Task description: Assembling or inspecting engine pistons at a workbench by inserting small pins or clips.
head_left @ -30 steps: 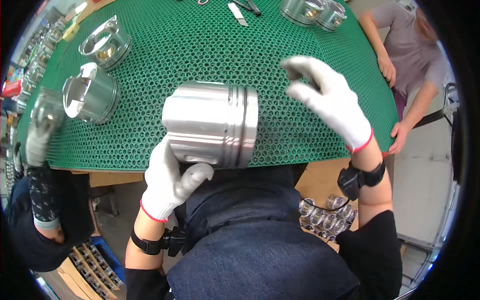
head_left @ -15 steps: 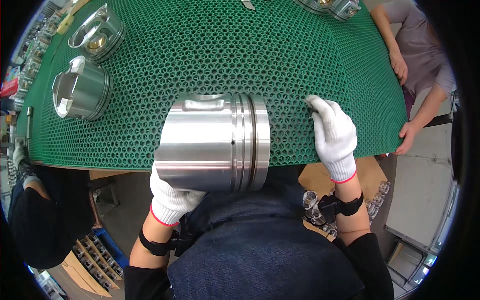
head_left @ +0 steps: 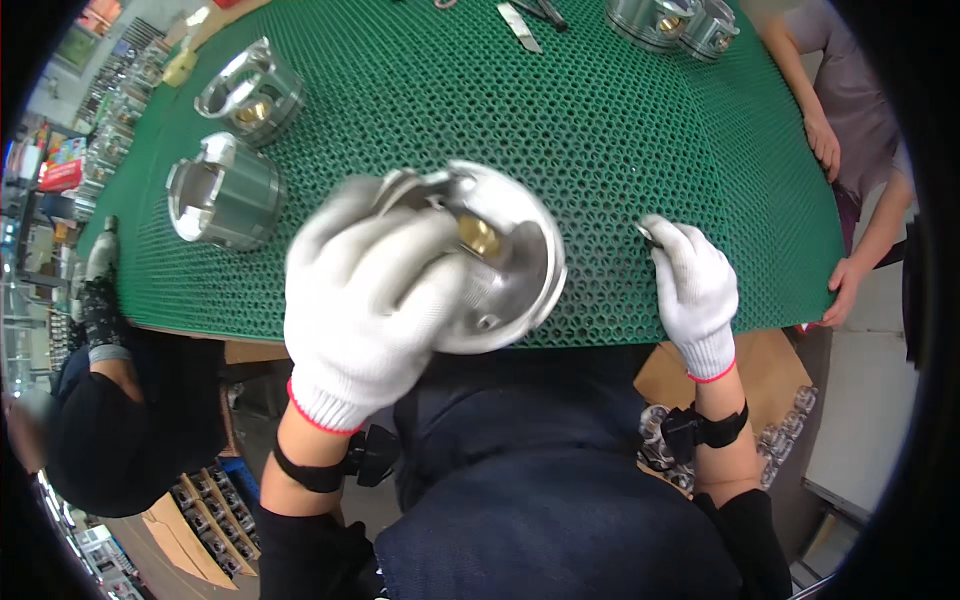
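Note:
A silver engine piston [head_left: 535, 230] is tilted over the near part of the green honeycomb mat [head_left: 590, 130], its hollow side facing up. A brass-coloured bushing shows inside it. My left hand [head_left: 360, 290], in a white knit glove and slightly blurred, grips the piston's near-left skirt. To the right of the piston, my right hand [head_left: 695, 285], gloved too, has its thumb and fingers pinched together above the mat. A tiny dark, shiny thing shows at those fingertips, too small to name.
Two pistons, one nearer [head_left: 245, 195] and one farther [head_left: 285, 95], stand at the left. More pistons [head_left: 645, 35] and a flat metal blade [head_left: 520, 27] lie at the far side. A co-worker's hand [head_left: 845, 290] rests on the right edge. Another person [head_left: 140, 430] works at left. Boxed pistons [head_left: 210, 520] sit below.
The piston has turned from lying sideways, outer wall showing, to showing its hollow inside. My left hand has come from beneath it to its upper left side. The right hand stays pinched.

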A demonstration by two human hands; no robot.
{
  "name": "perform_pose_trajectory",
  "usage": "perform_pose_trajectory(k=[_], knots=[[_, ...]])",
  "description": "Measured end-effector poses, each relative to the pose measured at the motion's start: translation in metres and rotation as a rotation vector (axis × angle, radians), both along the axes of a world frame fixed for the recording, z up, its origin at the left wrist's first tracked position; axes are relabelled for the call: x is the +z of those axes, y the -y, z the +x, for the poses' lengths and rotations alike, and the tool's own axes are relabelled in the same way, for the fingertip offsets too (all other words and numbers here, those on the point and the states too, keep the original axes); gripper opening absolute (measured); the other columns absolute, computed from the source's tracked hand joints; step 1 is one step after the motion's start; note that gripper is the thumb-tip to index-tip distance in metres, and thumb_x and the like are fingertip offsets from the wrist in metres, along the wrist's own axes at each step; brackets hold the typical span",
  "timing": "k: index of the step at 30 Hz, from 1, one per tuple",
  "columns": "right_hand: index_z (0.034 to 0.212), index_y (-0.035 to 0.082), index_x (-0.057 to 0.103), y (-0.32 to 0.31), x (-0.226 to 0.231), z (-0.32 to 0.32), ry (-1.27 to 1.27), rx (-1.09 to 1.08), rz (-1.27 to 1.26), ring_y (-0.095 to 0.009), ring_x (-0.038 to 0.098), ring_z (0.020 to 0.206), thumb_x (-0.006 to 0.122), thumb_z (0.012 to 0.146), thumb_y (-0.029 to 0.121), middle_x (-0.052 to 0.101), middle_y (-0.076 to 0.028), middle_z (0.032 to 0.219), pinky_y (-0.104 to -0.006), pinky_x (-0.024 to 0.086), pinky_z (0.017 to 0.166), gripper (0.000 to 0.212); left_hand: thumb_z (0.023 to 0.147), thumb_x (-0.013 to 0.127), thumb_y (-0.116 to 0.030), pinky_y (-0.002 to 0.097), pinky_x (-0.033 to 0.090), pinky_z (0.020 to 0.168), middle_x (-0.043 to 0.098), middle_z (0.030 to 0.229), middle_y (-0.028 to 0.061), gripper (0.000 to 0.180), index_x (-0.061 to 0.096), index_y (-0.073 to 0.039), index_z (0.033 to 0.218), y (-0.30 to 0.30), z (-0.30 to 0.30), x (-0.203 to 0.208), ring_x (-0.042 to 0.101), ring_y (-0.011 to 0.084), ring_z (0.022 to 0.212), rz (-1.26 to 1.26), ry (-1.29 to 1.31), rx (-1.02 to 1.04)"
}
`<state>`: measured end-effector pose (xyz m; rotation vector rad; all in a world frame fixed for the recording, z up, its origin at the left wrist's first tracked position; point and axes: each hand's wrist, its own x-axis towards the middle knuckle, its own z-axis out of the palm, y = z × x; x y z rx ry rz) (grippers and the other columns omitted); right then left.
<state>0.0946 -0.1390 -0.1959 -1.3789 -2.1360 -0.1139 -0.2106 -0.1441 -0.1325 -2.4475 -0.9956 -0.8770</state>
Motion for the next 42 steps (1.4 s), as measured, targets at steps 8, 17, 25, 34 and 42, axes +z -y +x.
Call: perform_pose_trajectory(k=[8,17,25,34,42], knots=[[0.111,0.005,0.064,0.005,0.010,0.002,-0.037,0.086,-0.006,-0.027,0.065,0.071,0.062,0.083,-0.001,0.066,-0.011,0.084,-0.0351,0.052,0.063,0.029,0.092,0.057,-0.016,0.0349,0.049,0.096,0.063,0.120,0.0141,0.034,0.060,-0.001,0.123,-0.034,-0.028,-0.040,0.062,0.0238,0.109,-0.630,0.565,0.074],[0.095,0.001,0.069,0.030,0.039,-0.029,-0.554,0.430,-0.493,-0.025,0.067,0.069,0.060,0.085,0.009,0.068,-0.012,0.081,-0.0332,0.054,0.064,0.015,0.072,0.071,-0.020,0.0450,0.048,0.099,0.065,0.116,0.0109,0.043,0.064,-0.005,0.111,0.010,0.058,0.009,0.062,0.0305,0.109,-0.208,-0.103,0.032],[0.084,0.002,0.068,0.023,0.048,-0.038,-0.605,0.277,-0.699,-0.029,0.064,0.063,0.062,0.087,0.019,0.063,-0.015,0.070,-0.0371,0.051,0.059,0.018,0.075,0.068,-0.020,0.0448,0.048,0.098,0.064,0.116,0.0114,0.038,0.064,-0.006,0.109,0.007,0.068,0.004,0.061,0.0322,0.110,-0.176,-0.090,0.040],[0.074,0.007,0.064,0.010,0.052,-0.037,-0.162,0.380,-0.267,-0.028,0.062,0.057,0.068,0.078,0.019,0.061,-0.010,0.064,-0.0381,0.049,0.051,0.013,0.085,0.059,-0.020,0.0440,0.055,0.073,0.067,0.092,0.0122,0.020,0.066,-0.009,0.100,-0.061,0.091,0.029,0.067,0.0331,0.088,-0.539,-0.322,0.076],[0.070,0.009,0.063,0.010,0.084,-0.032,0.332,0.335,-0.457,-0.029,0.064,0.055,0.062,0.086,0.032,0.062,-0.010,0.063,-0.0394,0.054,0.054,0.028,0.084,0.056,-0.010,0.0421,0.056,0.080,0.070,0.097,0.0142,0.032,0.069,-0.013,0.113,-0.093,0.113,0.051,0.068,0.0334,0.093,-0.799,-0.663,0.151]])
